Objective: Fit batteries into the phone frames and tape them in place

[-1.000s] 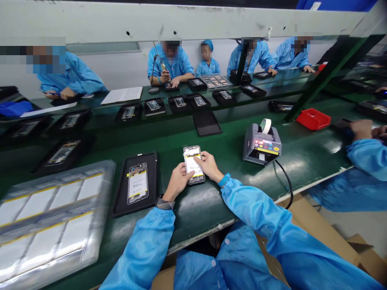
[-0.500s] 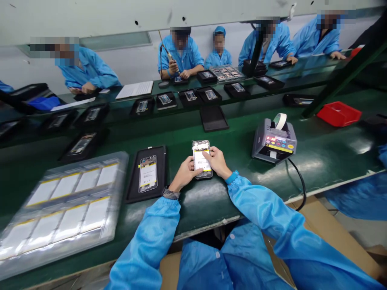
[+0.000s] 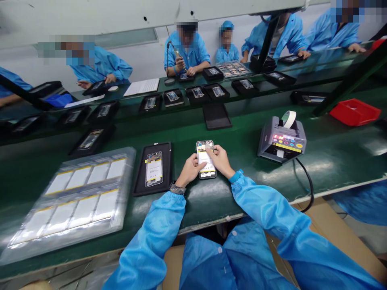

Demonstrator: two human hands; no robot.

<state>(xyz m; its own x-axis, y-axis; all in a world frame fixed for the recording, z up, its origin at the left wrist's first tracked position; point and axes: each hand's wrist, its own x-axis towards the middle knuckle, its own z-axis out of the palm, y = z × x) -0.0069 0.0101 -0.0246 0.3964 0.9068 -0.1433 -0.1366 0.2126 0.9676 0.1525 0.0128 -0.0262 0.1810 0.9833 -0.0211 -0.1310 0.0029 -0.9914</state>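
An opened phone body (image 3: 208, 175) with a white battery in it is in both my hands, just above or on the green bench; I cannot tell which. My left hand (image 3: 190, 170) grips its left edge, the thumb lying over the lower battery. From the right side my right hand (image 3: 221, 160) holds it, with its thumb pressed on the upper part of the battery. Left of my hands, a black tray (image 3: 139, 183) bears a second opened phone (image 3: 154, 171). Farther left lies a clear plastic tray (image 3: 129, 158) of several white batteries (image 3: 99, 171).
A grey tape dispenser (image 3: 266, 139) with a cable stands to the right. Behind it is a red bin (image 3: 353, 112). A flat black tray (image 3: 216, 117) lies ahead of my hands. Several trays with phones line the raised shelf (image 3: 187, 110). Co-workers in blue sit opposite.
The whole view has shifted, with the bench things appearing farther right. Both hands still hold the phone body; the thumbs have moved slightly on the battery.
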